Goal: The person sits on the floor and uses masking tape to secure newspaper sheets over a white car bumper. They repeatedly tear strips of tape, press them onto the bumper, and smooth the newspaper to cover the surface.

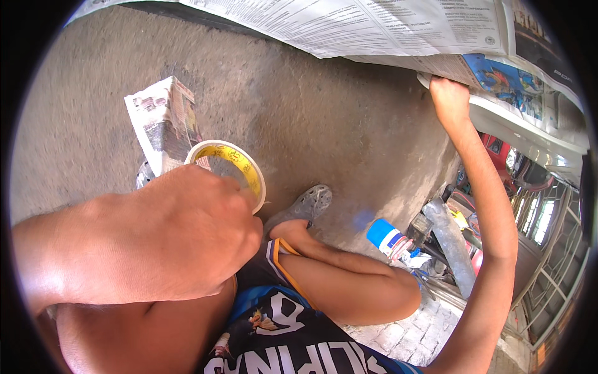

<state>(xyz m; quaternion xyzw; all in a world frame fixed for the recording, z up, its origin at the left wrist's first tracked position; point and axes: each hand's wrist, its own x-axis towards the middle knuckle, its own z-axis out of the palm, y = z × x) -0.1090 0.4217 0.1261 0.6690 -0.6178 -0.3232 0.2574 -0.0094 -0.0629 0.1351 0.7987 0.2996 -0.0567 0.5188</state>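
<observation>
Black-and-white printed newspaper sheets [386, 31] part cover the glossy white curved panel [529, 138]; lower strip is bare.
Upper face looks mostly done; remaining, by my read, the bare strip and the sheets' lower edge, where I can't make out tape; left hand [168, 237] has its grip closed on the white-rimmed, yellow-cored tape roll [219, 151], in front of the body, well apart from the panel; right hand [450, 100] is at the sheets' lower edge, fingertips hidden, can't tell if its grip is together or apart; creased newspaper piece [152, 118] sits just beyond the roll; grey perforated clog [316, 202] on concrete floor [299, 106]; blue-and-white cylindrical container [389, 239] and long grey tube-like piece [451, 243] at right; left fist blocks part of the roll.
</observation>
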